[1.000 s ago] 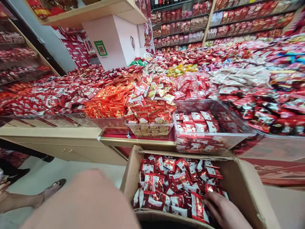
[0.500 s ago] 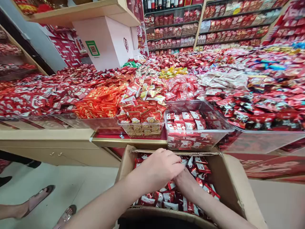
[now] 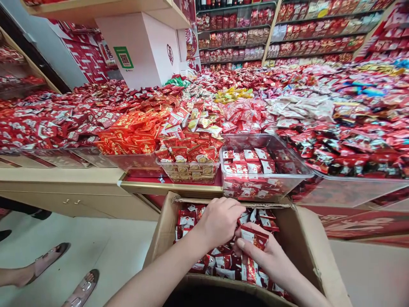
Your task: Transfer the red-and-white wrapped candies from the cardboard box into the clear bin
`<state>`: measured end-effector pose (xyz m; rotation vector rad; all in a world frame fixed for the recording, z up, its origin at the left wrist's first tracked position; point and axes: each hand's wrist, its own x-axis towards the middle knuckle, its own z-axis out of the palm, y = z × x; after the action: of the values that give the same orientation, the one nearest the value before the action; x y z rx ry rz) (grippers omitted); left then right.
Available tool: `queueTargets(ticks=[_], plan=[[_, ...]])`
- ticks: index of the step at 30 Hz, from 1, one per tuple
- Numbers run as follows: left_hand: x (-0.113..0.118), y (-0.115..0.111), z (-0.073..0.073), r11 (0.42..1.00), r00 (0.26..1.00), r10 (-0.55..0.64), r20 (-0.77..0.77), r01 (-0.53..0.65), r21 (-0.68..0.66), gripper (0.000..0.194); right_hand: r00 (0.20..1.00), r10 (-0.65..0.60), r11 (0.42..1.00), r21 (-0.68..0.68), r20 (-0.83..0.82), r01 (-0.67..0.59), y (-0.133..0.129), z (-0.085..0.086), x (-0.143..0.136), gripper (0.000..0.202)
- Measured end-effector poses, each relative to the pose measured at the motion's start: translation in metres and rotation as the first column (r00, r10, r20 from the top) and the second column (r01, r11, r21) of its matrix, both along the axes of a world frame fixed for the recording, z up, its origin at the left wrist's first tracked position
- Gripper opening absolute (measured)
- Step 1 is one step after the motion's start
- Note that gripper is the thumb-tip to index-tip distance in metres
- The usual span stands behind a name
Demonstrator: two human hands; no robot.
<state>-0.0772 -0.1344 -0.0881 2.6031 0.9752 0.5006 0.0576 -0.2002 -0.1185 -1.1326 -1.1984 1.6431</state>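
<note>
An opened cardboard box below me holds many small red-and-white candy packets. My right hand is over the box, thumb and fingers closed on a red-and-white candy packet; whether more packets lie behind it I cannot tell. Just left of it is my left hand, back upward and fingers curled toward the right hand. Its fingertips are hidden, so what they hold does not show. Beyond the box, a clear plastic bin contains rows of similar packets.
A smaller clear bin of durian-labelled packets sits left of the large bin. Heaped sweets fill bins along the counter. A wooden shelf juts out at upper left. Another person's sandalled foot is on the floor at left.
My right hand has turned over and come up out of the packets, now showing a candy packet in its grip. My left hand stays close by, slightly shifted. The view has tilted a little.
</note>
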Motion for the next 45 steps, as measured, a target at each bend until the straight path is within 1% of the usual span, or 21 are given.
queueTargets(ticks=[2,4,5,7,8,9,12,13,17,19,21,24,27,29,31,34,35,36,39,41,45], plan=[[0.004,-0.002,0.003,0.991,0.989,0.057,0.136,-0.039,-0.129,0.027,0.997,-0.052,0.998,-0.030,-0.053,0.051,-0.001,0.007,-0.001,0.028],[0.006,-0.005,0.008,0.927,0.939,0.162,0.304,-0.039,-0.374,0.028,0.988,-0.085,0.995,-0.064,-0.131,0.078,0.002,0.014,-0.001,0.032],[0.006,-0.006,0.010,0.860,0.905,0.227,0.361,-0.013,-0.510,0.028,0.984,-0.088,0.994,-0.081,-0.158,0.076,0.005,0.018,0.000,0.034],[0.007,-0.008,0.013,0.688,0.850,0.323,0.416,0.091,-0.720,0.033,0.985,-0.085,0.991,-0.110,-0.152,0.069,0.010,0.026,0.002,0.036],[0.006,-0.009,0.015,0.626,0.829,0.348,0.439,0.143,-0.766,0.035,0.989,-0.075,0.990,-0.124,-0.124,0.059,0.013,0.029,0.003,0.037],[0.006,-0.009,0.016,0.605,0.810,0.360,0.464,0.176,-0.777,0.036,0.994,-0.059,0.990,-0.137,-0.094,0.045,0.015,0.032,0.004,0.037],[0.008,-0.011,0.016,0.667,0.771,0.389,0.504,0.142,-0.731,0.025,0.998,-0.015,0.991,-0.131,-0.069,0.005,0.016,0.036,0.004,0.038],[0.009,-0.012,0.016,0.661,0.761,0.423,0.492,0.113,-0.742,0.023,0.996,-0.025,0.993,-0.118,-0.091,0.014,0.014,0.036,0.004,0.037],[0.015,-0.018,0.012,0.534,0.698,0.583,0.417,0.058,-0.844,0.027,0.971,-0.076,0.995,-0.082,-0.225,0.059,0.011,0.032,0.003,0.034],[0.017,-0.019,0.010,0.559,0.667,0.611,0.426,0.016,-0.829,0.027,0.970,-0.063,0.995,-0.089,-0.233,0.044,0.011,0.029,0.004,0.035],[0.018,-0.019,0.008,0.645,0.642,0.601,0.477,-0.036,-0.763,0.023,0.986,-0.075,0.997,-0.039,-0.150,0.070,0.011,0.025,0.005,0.033],[0.017,-0.017,0.009,0.752,0.629,0.555,0.544,-0.101,-0.651,0.017,0.985,-0.174,0.978,0.120,0.017,0.171,0.008,0.016,0.006,0.029],[0.011,-0.015,0.019,0.770,0.679,0.507,0.531,-0.080,-0.633,0.020,0.962,-0.269,0.949,0.182,0.043,0.257,0.003,0.017,0.008,0.025],[0.005,-0.012,0.027,0.827,0.698,0.444,0.563,-0.077,-0.556,0.021,0.946,-0.315,0.924,0.251,0.070,0.289,0.006,0.031,0.017,0.020],[-0.004,-0.005,0.034,0.910,0.701,0.367,0.611,-0.134,-0.393,0.020,0.915,-0.388,0.868,0.377,0.110,0.323,0.018,0.055,0.032,0.020],[-0.015,0.012,0.036,0.963,0.760,0.256,0.598,-0.255,-0.087,0.024,0.840,-0.516,0.762,0.539,0.170,0.359,0.059,0.090,0.061,0.025],[-0.017,0.018,0.035,0.963,0.799,0.217,0.561,-0.270,0.013,0.026,0.823,-0.521,0.767,0.547,0.227,0.335,0.076,0.098,0.068,0.026],[-0.019,0.024,0.033,0.957,0.842,0.180,0.509,-0.270,0.108,0.030,0.814,-0.498,0.799,0.523,0.298,0.297,0.094,0.103,0.074,0.025],[-0.017,0.038,0.027,0.921,0.931,0.117,0.345,-0.232,0.313,0.039,0.789,-0.295,0.938,0.319,0.540,0.132,0.142,0.102,0.076,0.017],[-0.015,0.042,0.025,0.908,0.947,0.128,0.295,-0.232,0.350,0.040,0.749,-0.157,0.981,0.189,0.643,0.043,0.162,0.096,0.070,0.014],[-0.013,0.041,0.024,0.927,0.944,0.148,0.295,-0.236,0.290,0.041,0.651,-0.013,0.996,0.070,0.759,-0.062,0.177,0.089,0.056,0.013]])
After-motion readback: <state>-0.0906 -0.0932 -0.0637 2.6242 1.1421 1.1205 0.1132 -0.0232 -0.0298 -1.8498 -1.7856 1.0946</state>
